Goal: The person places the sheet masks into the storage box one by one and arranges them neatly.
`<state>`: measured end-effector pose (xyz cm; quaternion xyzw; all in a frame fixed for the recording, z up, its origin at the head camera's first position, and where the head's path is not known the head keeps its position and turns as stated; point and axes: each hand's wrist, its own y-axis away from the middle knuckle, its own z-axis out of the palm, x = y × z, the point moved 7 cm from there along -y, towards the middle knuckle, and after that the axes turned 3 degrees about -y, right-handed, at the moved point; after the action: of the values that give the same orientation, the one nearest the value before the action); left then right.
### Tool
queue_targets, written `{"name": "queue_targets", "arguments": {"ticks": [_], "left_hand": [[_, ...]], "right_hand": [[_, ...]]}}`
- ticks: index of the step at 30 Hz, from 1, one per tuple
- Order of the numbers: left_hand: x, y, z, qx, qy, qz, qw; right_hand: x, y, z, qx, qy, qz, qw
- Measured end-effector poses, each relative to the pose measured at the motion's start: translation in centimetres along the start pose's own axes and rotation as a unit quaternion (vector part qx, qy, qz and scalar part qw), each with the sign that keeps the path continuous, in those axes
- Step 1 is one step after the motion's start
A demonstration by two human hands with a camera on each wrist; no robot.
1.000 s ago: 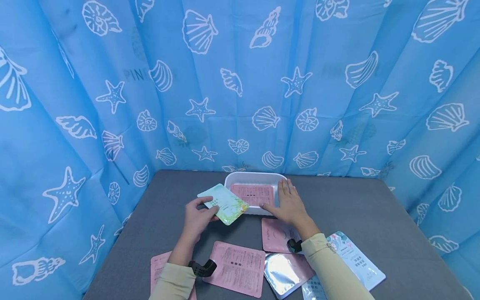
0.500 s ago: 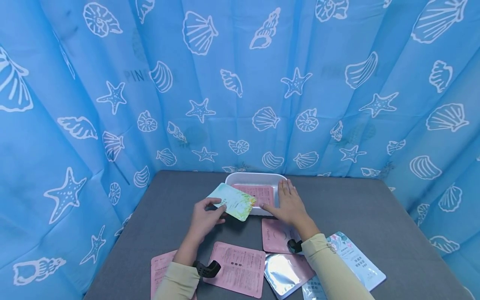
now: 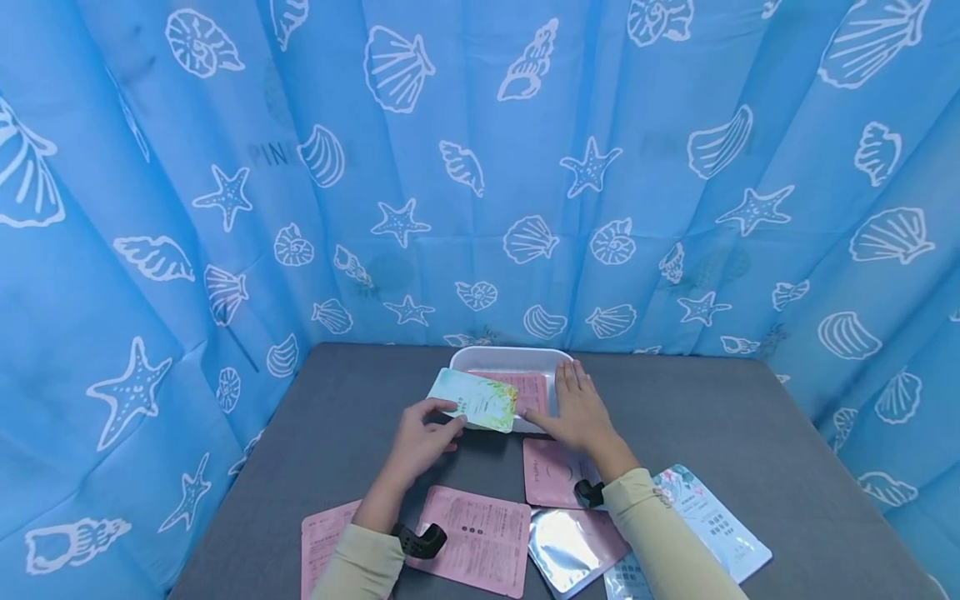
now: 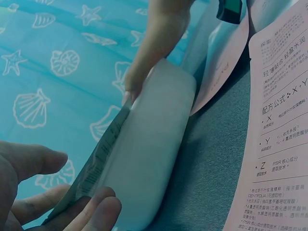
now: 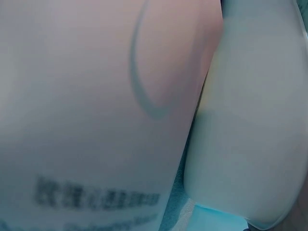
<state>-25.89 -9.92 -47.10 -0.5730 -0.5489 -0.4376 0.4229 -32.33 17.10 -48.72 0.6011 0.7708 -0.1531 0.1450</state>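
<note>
Green packet [image 3: 477, 398], pinched, juts from left hand [image 3: 424, 435].

Letters on curtain [image 3: 266, 192] and packets
Head view: "PIN" on the curtain at ten o'clock, "PMPM" on a pink sachet [image 3: 551, 473] at five; the green sachet's [image 3: 476, 398] print is too small. Left wrist view, three o'clock: "配方公式", "X", "Y", "Z", "PSR" on a printed packet [image 4: 279, 130].

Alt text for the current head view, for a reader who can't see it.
A person's left hand pinches a pale green packet at the near left edge of a white tray holding a pink packet, while the right hand rests against the tray's right side. More packets lie on a gray table before a blue seashell curtain.
</note>
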Motion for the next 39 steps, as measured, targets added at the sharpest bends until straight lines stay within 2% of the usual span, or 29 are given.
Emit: {"name": "queue_targets", "arguments": {"ticks": [7, 13, 23, 29, 34, 39], "left_hand": [[-0.2, -0.1, 0.5, -0.026, -0.008, 0.013, 0.9995], [0.3, -0.2, 0.9, -0.042, -0.003, 0.028, 0.9987], [0.6, -0.1, 0.4, -0.023, -0.027, 0.018, 0.9992], [1.1, 0.0, 0.4, -0.019, -0.045, 0.034, 0.9982], [1.4, 0.1, 0.4, -0.003, -0.069, 0.048, 0.9965], [1.4, 0.1, 0.1, 0.02, -0.055, 0.062, 0.9963]], "right_hand": [[0.0, 0.1, 0.1, -0.004, 0.0, 0.001, 1.0], [0.1, 0.1, 0.0, 0.002, -0.004, 0.004, 1.0], [-0.2, 0.1, -0.1, -0.003, 0.0, -0.001, 1.0], [-0.4, 0.1, -0.6, 0.004, 0.007, -0.002, 1.0], [-0.1, 0.1, -0.5, -0.002, 0.009, 0.001, 1.0], [0.0, 0.1, -0.1, -0.01, 0.008, 0.004, 0.9999]]}}
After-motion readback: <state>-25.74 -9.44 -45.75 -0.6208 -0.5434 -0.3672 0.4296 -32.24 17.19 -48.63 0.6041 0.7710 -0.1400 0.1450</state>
